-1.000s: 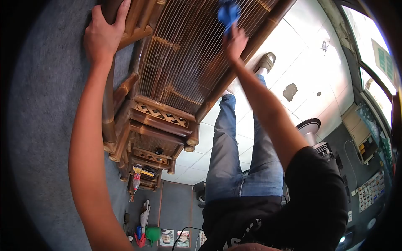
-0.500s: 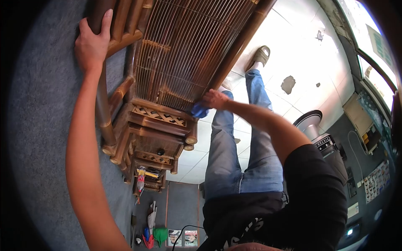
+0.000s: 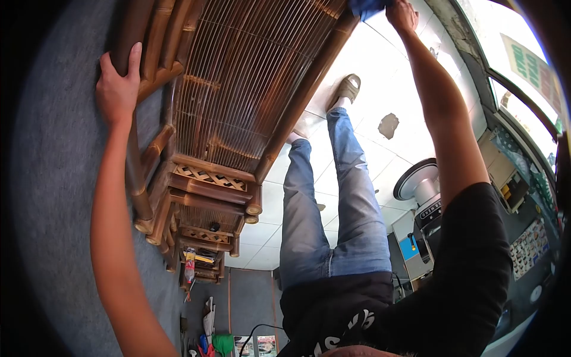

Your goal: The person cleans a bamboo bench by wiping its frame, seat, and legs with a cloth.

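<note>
A brown bamboo bench (image 3: pixel 250 89) with a slatted seat fills the upper middle of the head view. My left hand (image 3: pixel 118 89) is wrapped round the end of a thick dark bamboo rail (image 3: pixel 129 35) at the bench's left; some fingers are hidden behind it. At the top edge of the view, my right hand (image 3: pixel 403 15) is closed on a blue cloth (image 3: pixel 367 7). The cloth lies against the far end of the seat's front pole (image 3: pixel 309 98), and part of it is cut off by the frame.
Smaller bamboo pieces (image 3: pixel 205 229) stand below the bench, with a plastic bottle (image 3: pixel 190 266) on one. My legs in jeans (image 3: pixel 333 226) are on white floor tiles (image 3: pixel 262 238) beside the bench. A silver round-headed machine (image 3: pixel 422 190) stands to the right. A grey wall (image 3: pixel 59 178) runs along the left.
My right hand has swept the blue cloth along the front pole, from the near corner to the far end. My left hand stays on the rail. The whole view has shifted slightly.
</note>
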